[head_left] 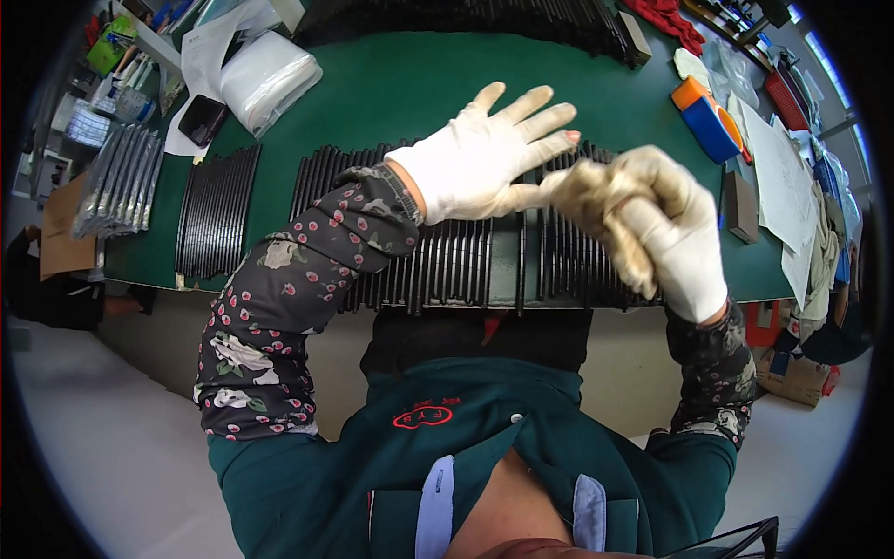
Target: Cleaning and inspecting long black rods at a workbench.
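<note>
Over the rows of rods my left hand [480, 158], in a white knit glove, is spread with its fingers apart. One bare fingertip shows through the glove. My right hand [680, 242], gloved too, is closed around a bunched beige cloth [596, 200], partly blurred. The cloth meets the left hand's lower fingers or lies just in front of them; I cannot tell which. Thin black rods [447, 265] lie side by side on the green table [400, 84] beneath both hands, some hidden by them.
Another row of black rods [219, 214] lies to the left, near bagged rods [121, 182] and a phone [202, 121]. More black rods [466, 17] line the far side. At the right are a blue-and-orange tape dispenser [708, 121], a grey block [741, 207] and papers [778, 177].
</note>
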Motion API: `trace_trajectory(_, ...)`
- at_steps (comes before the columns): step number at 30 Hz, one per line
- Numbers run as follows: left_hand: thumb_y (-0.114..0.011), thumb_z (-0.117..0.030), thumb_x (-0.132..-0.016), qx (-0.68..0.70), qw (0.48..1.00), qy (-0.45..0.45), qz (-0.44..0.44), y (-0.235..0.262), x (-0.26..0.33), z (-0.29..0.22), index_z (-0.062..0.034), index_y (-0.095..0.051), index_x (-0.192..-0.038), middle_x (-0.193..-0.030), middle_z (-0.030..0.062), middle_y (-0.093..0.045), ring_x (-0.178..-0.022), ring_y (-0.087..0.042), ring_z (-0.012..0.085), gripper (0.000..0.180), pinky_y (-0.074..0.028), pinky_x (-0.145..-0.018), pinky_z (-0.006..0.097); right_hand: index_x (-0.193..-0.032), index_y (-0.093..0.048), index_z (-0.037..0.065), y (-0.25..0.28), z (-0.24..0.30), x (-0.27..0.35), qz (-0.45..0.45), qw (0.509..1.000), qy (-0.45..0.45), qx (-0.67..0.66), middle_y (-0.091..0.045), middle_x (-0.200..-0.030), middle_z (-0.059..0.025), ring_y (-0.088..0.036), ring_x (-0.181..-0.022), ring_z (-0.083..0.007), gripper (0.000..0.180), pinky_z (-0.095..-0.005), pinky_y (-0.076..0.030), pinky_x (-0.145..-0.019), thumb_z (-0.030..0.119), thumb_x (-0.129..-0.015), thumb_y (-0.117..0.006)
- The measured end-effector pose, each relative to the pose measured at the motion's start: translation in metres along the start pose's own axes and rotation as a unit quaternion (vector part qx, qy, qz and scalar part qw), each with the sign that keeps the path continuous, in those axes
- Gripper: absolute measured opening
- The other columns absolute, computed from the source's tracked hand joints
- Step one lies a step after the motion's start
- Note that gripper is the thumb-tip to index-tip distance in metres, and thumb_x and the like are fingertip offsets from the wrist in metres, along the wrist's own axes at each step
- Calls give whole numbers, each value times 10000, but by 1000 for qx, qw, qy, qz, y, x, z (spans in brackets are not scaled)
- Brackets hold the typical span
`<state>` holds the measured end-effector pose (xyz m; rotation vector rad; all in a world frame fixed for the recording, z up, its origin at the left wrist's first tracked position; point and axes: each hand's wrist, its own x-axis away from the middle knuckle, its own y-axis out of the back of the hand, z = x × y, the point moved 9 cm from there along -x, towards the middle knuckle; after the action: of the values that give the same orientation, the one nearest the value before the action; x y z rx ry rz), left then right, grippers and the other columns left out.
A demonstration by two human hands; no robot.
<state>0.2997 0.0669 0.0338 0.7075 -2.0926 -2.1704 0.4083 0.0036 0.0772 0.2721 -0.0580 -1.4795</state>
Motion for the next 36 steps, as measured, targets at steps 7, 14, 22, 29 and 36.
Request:
trace_trajectory(7,-507,-507,-925,89,988,-117,55,-42,-28,-60,-118,-421,-1418,-1468,91,-379,-1412,-286,269,634,-232,-1130,562,-1030,-637,-12,47,-28,3,-102,994,-27,-27,-646,-954,-36,-599,-850,-79,155,-225,-494,-785,73,-901,-623)
trace_trajectory(14,-548,-380,-912,48,994,-47,87,-14,19,2,-79,-385,-1432,-1526,141,-319,-1432,-275,295,622,-161,-1153,573,-991,-628,-24,54,-26,4,-82,993,-17,81,-641,-937,-47,-597,-869,-101,136,-248,-489,-803,32,-872,-595)
trace_trajectory(22,-547,-391,-904,-41,993,17,105,-52,-13,10,-134,-410,-1424,-1520,108,-336,-1436,-262,301,596,-244,-1139,536,-890,-616,29,-64,-42,-15,113,897,204,374,-623,-901,-101,-641,-867,-287,164,-363,-528,-743,-5,-731,-639)
trace_trajectory(29,-510,-383,-934,-6,998,10,68,-53,-13,11,-139,-439,-1410,-1505,84,-366,-1419,-298,284,540,-269,-1120,549,-1006,-612,57,-111,-1,47,350,879,286,150,-638,-884,-93,-656,-792,-272,232,-355,-547,-700,70,-774,-626)
trace_trajectory(36,-567,-357,-877,-33,995,19,96,-56,-13,12,-149,-382,-1439,-1534,80,-320,-1430,-283,274,627,-265,-1133,536,-918,-621,64,-120,-18,38,276,867,314,273,-620,-876,-72,-646,-806,-244,197,-341,-553,-660,122,-732,-649)
